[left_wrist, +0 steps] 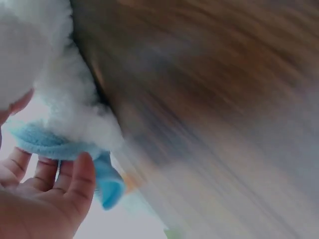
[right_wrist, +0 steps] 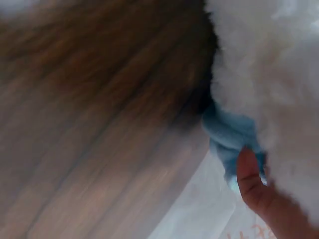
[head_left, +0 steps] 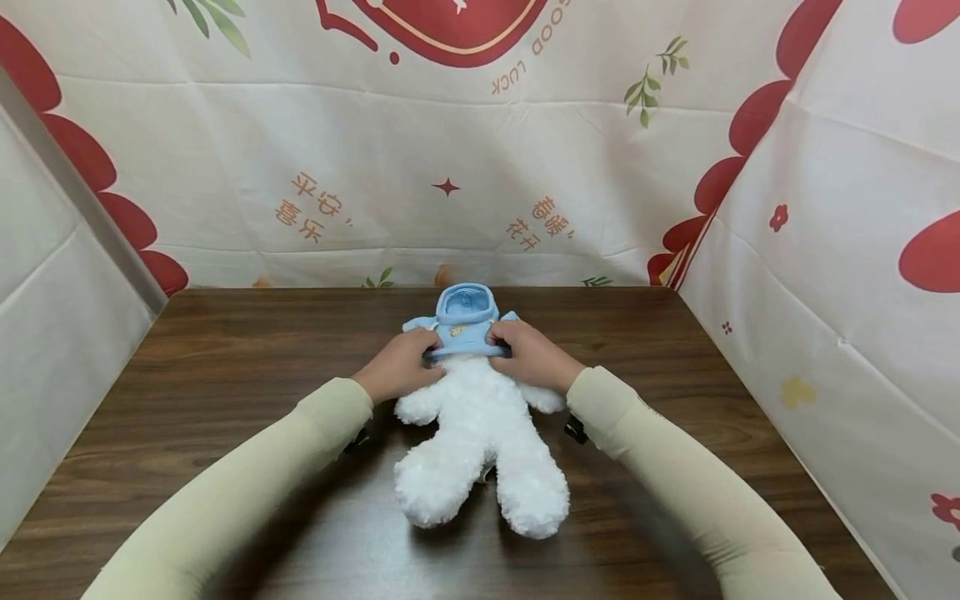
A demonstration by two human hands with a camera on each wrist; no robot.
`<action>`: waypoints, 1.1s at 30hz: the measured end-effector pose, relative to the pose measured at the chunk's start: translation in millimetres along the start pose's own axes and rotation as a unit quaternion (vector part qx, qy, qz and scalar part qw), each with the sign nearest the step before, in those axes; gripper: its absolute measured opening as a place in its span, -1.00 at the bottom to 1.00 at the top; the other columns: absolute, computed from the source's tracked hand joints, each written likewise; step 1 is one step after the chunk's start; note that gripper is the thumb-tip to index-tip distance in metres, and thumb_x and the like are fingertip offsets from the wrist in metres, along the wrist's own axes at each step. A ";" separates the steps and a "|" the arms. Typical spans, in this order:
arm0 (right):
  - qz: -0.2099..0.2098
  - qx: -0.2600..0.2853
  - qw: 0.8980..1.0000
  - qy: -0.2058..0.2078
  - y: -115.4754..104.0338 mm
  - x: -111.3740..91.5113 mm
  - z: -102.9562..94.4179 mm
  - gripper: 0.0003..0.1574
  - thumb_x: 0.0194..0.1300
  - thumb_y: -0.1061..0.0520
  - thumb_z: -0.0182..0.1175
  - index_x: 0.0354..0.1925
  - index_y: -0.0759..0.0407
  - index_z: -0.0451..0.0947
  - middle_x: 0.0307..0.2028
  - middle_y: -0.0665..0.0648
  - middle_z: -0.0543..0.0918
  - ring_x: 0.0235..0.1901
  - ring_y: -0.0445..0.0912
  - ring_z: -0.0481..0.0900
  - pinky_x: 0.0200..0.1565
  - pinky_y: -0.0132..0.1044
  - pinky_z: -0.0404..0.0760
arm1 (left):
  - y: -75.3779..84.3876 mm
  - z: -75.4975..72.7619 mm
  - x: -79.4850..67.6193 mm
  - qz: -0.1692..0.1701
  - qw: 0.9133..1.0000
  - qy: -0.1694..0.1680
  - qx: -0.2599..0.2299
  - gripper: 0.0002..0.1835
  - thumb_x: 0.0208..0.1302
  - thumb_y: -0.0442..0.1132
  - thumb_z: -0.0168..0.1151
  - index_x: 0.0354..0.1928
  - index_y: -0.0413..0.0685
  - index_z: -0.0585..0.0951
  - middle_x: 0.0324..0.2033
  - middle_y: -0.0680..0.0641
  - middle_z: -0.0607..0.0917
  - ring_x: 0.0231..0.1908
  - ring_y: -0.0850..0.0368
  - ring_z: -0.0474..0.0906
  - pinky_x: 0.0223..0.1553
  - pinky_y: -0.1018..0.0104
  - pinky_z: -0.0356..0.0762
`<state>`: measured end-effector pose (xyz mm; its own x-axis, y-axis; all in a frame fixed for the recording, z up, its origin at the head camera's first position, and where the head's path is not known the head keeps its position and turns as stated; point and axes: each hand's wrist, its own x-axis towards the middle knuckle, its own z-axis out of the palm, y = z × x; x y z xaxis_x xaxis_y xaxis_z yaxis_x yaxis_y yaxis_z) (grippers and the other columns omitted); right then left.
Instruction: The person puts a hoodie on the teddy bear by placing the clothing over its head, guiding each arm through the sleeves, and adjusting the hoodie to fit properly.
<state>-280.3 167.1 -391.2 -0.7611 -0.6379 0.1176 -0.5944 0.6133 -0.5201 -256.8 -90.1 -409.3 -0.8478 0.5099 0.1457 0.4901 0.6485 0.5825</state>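
A white fluffy plush toy (head_left: 480,417) lies on the table, its two legs pointing toward me and its arms spread. Over its upper end sits a small light-blue hoodie (head_left: 467,335), whose hood or neck opening faces up at the far side. The toy's head is not visible. My left hand (head_left: 405,363) pinches the left side of the garment's hem, and my right hand (head_left: 536,358) grips the right side of it. In the left wrist view, fingers curl at the blue hem (left_wrist: 60,147). The right wrist view shows the thumb (right_wrist: 249,172) against the blue cloth.
The dark wooden table (head_left: 262,358) ends just beyond the hoodie. White printed cloth (head_left: 420,150) hangs behind it, with more cloth on the left and right sides.
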 end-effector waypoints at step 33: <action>-0.018 -0.028 0.999 -0.034 4.5 -18.4 -1.6 -0.77 0.29 0.28 0.25 -0.41 0.21 0.37 -0.52 0.00 0.25 -0.48 -0.12 0.21 -0.31 -0.23 0.25 | 4.9 15.4 -1.3 -0.019 0.994 0.071 0.079 -0.43 0.18 -0.19 0.32 -0.81 0.12 0.17 -0.81 0.19 0.03 -0.70 0.28 -0.01 -0.61 0.39 -0.01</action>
<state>-269.4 182.3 -394.4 -0.7213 -0.6884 0.0764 -0.6355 0.6139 -0.4683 -250.1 -78.9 -419.0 -0.8805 0.4061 0.2444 0.4739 0.7516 0.4588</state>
